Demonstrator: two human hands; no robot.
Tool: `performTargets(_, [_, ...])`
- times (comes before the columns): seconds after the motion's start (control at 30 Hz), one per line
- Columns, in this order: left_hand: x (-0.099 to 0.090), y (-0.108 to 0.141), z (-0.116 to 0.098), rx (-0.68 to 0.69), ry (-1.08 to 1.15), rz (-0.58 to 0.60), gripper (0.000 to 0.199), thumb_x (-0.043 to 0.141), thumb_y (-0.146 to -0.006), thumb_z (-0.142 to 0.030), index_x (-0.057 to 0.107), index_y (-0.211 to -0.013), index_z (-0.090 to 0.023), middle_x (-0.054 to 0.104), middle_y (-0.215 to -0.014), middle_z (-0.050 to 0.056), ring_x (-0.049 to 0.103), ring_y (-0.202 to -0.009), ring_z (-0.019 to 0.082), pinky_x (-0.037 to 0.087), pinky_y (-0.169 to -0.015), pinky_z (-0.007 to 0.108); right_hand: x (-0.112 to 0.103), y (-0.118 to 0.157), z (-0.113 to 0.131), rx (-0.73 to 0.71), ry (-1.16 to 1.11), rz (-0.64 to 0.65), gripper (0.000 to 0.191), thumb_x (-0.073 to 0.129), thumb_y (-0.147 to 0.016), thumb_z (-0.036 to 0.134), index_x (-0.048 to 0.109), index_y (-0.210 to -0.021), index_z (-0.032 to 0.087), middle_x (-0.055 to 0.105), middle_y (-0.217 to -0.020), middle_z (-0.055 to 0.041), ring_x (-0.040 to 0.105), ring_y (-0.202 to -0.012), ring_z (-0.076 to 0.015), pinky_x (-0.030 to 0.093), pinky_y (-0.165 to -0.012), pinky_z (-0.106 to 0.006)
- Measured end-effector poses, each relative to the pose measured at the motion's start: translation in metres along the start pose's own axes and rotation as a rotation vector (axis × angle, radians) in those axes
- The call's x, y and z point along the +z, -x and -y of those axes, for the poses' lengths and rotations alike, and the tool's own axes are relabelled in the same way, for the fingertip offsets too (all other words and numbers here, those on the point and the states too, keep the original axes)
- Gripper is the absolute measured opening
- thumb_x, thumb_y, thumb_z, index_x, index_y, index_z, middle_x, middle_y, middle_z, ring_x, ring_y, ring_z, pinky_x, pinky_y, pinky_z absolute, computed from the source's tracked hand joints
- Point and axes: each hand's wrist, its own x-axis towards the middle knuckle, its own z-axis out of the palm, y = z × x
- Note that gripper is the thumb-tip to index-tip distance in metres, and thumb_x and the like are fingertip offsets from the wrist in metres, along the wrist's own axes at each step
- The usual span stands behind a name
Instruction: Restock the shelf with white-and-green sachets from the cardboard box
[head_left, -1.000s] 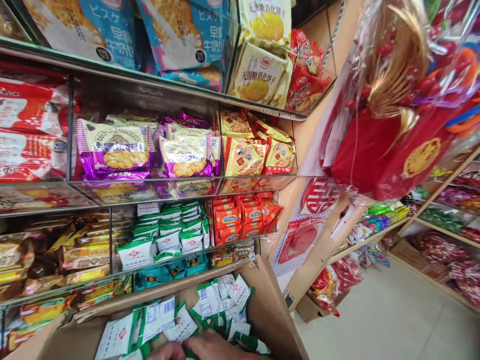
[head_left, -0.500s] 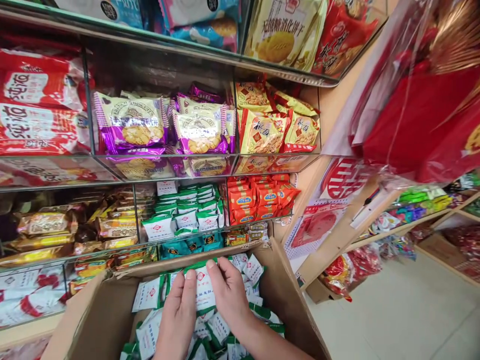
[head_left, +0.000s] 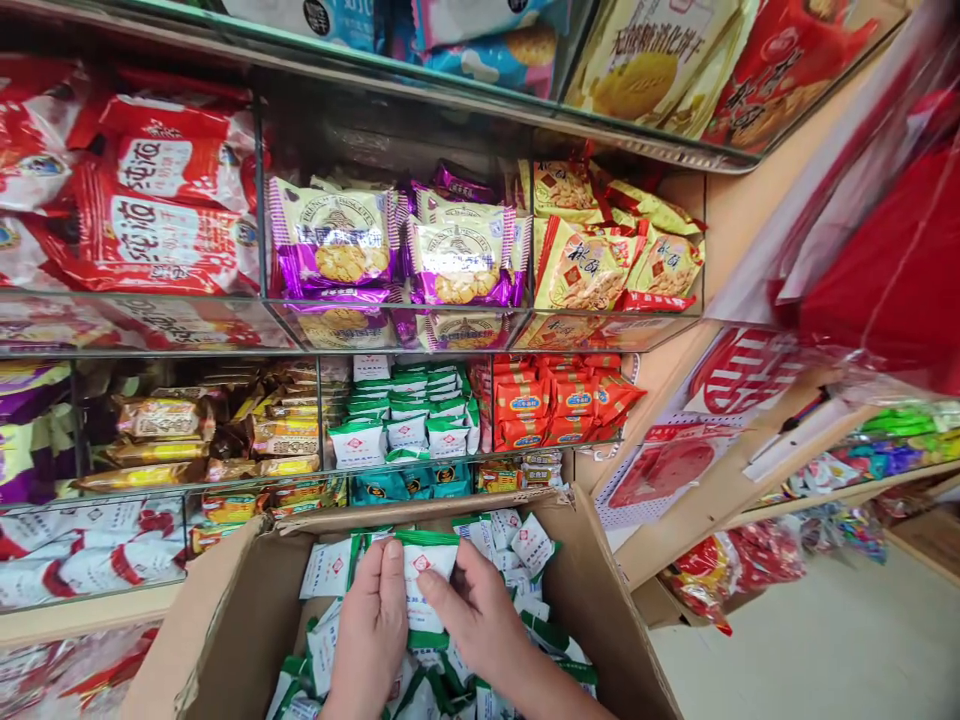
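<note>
My left hand (head_left: pixel 373 628) and my right hand (head_left: pixel 484 620) hold a white and green packet (head_left: pixel 426 578) between them, upright above an open cardboard box (head_left: pixel 622 610). The left fingers press along its left side. My right thumb lies across its front, with the fingers at its right edge. Many similar loose packets (head_left: pixel 328 568) fill the box beneath my hands. On the shelf behind, rows of the same white and green packets (head_left: pixel 409 430) are stacked in one compartment.
Red packets (head_left: pixel 559 400) stand right of the green ones, brown-gold packets (head_left: pixel 169 418) left. Purple and cream biscuit packets (head_left: pixel 457 250) lie on the shelf above. A wrapped red item (head_left: pixel 892 250) hangs at the right. Pale floor (head_left: pixel 810 640) shows at lower right.
The view has shifted left, so shelves and box appear further right. My right thumb has moved down from the packet's top edge onto its front.
</note>
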Motion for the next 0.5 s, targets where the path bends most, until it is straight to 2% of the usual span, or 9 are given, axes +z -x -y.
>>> performTargets(0.1, [-0.007, 0.001, -0.002, -0.094, 0.081, 0.03, 0.04, 0.041, -0.074, -0.061, 0.051, -0.07, -0.022, 0.048, -0.055, -0.005, 0.045, -0.049, 0.013, 0.039, -0.047, 0.025, -0.004, -0.001, 0.014, 0.073, -0.141, 0.029, 0.023, 0.055, -0.077, 0.038, 0.054, -0.087, 0.018, 0.059, -0.075, -0.0005, 0.055, -0.068, -0.0134, 0.045, -0.061, -0.024])
performTargets(0.2, [-0.011, 0.001, -0.002, -0.185, 0.23, 0.068, 0.044, 0.033, -0.077, -0.061, 0.051, -0.085, -0.021, 0.047, -0.051, -0.007, 0.037, -0.035, 0.009, 0.031, -0.037, 0.023, -0.016, -0.025, 0.046, 0.051, -0.169, -0.083, 0.024, 0.057, -0.075, 0.038, 0.054, -0.086, 0.017, 0.061, -0.077, -0.0011, 0.057, -0.068, -0.0133, 0.046, -0.059, -0.023])
performTargets(0.27, [-0.011, 0.001, 0.0, -0.189, 0.268, 0.092, 0.044, 0.034, -0.077, -0.06, 0.05, -0.089, -0.021, 0.049, -0.05, -0.007, 0.036, -0.033, 0.008, 0.028, -0.036, 0.022, -0.025, -0.058, 0.067, -0.021, -0.094, -0.16, 0.024, 0.058, -0.073, 0.036, 0.054, -0.088, 0.017, 0.063, -0.08, -0.0016, 0.058, -0.069, -0.0135, 0.045, -0.058, -0.022])
performTargets(0.37, [-0.006, 0.003, 0.006, -0.226, 0.262, 0.166, 0.042, 0.039, -0.076, -0.058, 0.05, -0.088, -0.02, 0.051, -0.049, -0.007, 0.037, -0.033, 0.008, 0.026, -0.036, 0.02, -0.029, -0.123, 0.084, -0.144, 0.142, -0.164, 0.02, 0.057, -0.072, 0.031, 0.053, -0.086, 0.017, 0.064, -0.082, -0.0027, 0.059, -0.068, -0.0146, 0.046, -0.058, -0.024])
performTargets(0.43, [-0.001, 0.006, 0.012, -0.254, 0.258, 0.239, 0.041, 0.041, -0.075, -0.059, 0.049, -0.087, -0.02, 0.05, -0.047, -0.007, 0.035, -0.032, 0.007, 0.024, -0.036, 0.019, -0.022, -0.167, 0.085, -0.215, 0.347, -0.17, 0.016, 0.057, -0.072, 0.028, 0.054, -0.083, 0.017, 0.065, -0.08, -0.0035, 0.06, -0.071, -0.0164, 0.047, -0.063, -0.028])
performTargets(0.5, [0.004, 0.011, 0.018, -0.274, 0.247, 0.291, 0.042, 0.042, -0.073, -0.06, 0.047, -0.087, -0.021, 0.048, -0.046, -0.008, 0.031, -0.032, 0.006, 0.023, -0.035, 0.019, -0.01, -0.204, 0.084, -0.249, 0.449, -0.178, 0.012, 0.059, -0.071, 0.026, 0.057, -0.079, 0.017, 0.065, -0.078, -0.0038, 0.06, -0.076, -0.0186, 0.047, -0.071, -0.031])
